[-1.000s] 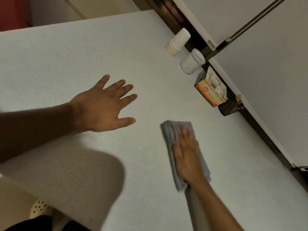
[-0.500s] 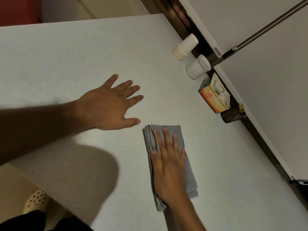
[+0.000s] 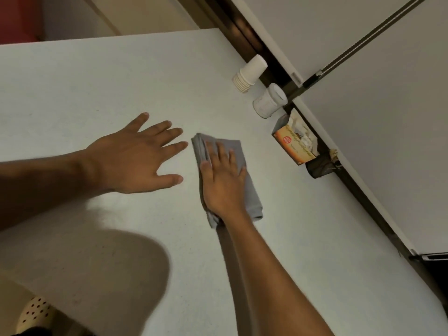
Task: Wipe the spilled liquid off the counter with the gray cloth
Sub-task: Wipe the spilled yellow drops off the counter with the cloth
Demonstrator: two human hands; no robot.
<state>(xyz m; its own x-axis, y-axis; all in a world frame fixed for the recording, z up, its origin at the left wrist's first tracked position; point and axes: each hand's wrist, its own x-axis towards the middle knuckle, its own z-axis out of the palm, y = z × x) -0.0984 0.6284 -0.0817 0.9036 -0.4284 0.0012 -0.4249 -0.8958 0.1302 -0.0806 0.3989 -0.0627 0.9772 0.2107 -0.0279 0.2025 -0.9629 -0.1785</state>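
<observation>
Both hands flat: right hand [image 3: 224,180] fingers [image 3: 221,151] spread, pressing gray cloth [image 3: 238,154] onto surface [image 3: 97,81]; left hand [image 3: 135,157] splayed, empty. Keep even pressure, overlapping strokes.

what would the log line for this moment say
right hand flat on cloth | left hand open on counter | spill not visible

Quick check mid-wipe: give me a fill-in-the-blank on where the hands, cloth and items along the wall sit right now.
1. The right hand presses flat on the gray ____.
2. The left hand lies spread on the bare ____, apart from the cloth.
3. By the wall, the stack of paper ____ lies on its side.
4. The orange box stands between the white jar and a ____ holder.

Missing words: cloth; counter; cups; black
</observation>
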